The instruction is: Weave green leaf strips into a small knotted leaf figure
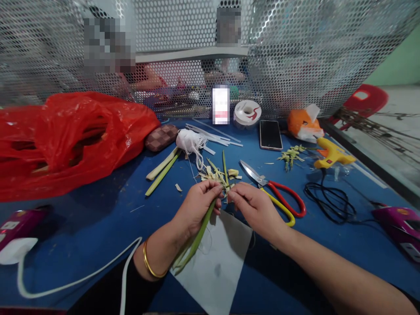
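My left hand is closed around a long green plant stalk, whose lower end runs down past the wrist. At the stalk's upper tip, the fingers of my right hand are pinched together; what they hold is too small to make out. Pale plant scraps lie just beyond my fingertips. Below both hands is a white sheet. To the right rest scissors with one red and one yellow handle. Two cut stalks lie at the left, by a bundle of white string.
A red plastic bag fills the left. On the right are a yellow glue gun, its black cable, a phone and a tape roll. A perforated metal screen stands behind, with people beyond it. A white cord crosses the lower left.
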`<state>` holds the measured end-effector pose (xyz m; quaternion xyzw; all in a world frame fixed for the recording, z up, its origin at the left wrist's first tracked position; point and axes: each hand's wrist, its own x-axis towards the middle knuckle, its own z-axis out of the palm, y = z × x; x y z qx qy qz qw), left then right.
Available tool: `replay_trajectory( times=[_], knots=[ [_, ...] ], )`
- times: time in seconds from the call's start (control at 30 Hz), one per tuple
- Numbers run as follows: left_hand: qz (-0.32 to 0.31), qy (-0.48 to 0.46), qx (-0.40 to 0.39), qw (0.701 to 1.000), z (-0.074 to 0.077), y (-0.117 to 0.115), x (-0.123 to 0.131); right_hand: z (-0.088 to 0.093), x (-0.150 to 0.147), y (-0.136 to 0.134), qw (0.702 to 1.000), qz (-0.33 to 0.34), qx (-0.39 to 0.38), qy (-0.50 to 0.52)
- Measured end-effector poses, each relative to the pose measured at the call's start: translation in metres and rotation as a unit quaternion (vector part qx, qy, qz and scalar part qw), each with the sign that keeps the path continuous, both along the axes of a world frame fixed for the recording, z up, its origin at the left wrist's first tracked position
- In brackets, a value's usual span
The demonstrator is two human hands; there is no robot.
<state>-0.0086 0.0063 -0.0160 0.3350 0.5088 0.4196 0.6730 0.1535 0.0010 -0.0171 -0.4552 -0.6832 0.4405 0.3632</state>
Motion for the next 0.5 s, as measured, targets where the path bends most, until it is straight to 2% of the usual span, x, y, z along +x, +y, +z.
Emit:
replay_trajectory(
  times=[0.07,0.1,0.23,0.37,0.5],
  knots=[
    [-0.007,-0.007,-0.019,1.000,-0.0008,0.0008,-0.0011,0.0006,0.0032,-0.0008,0.994,0.025,0.095,-0.056],
    [-0.013,-0.005,-0.023,1.000,-0.0012,0.0010,-0.0014,0.0010,0.0043,-0.0012,0.991,0.040,0.117,-0.059],
    [-0.046,0.026,-0.002,0.999,-0.0018,-0.0003,-0.0016,0.0027,0.0054,-0.0017,0.985,0.081,0.150,-0.004],
    [-0.069,0.054,0.020,0.996,0.0002,-0.0028,-0.0008,0.0045,0.0039,0.0001,0.985,0.078,0.147,0.042],
    [-0.086,0.062,0.005,0.994,0.0012,-0.0027,-0.0002,0.0039,0.0040,0.0032,0.994,0.003,0.075,0.085]
  ],
)
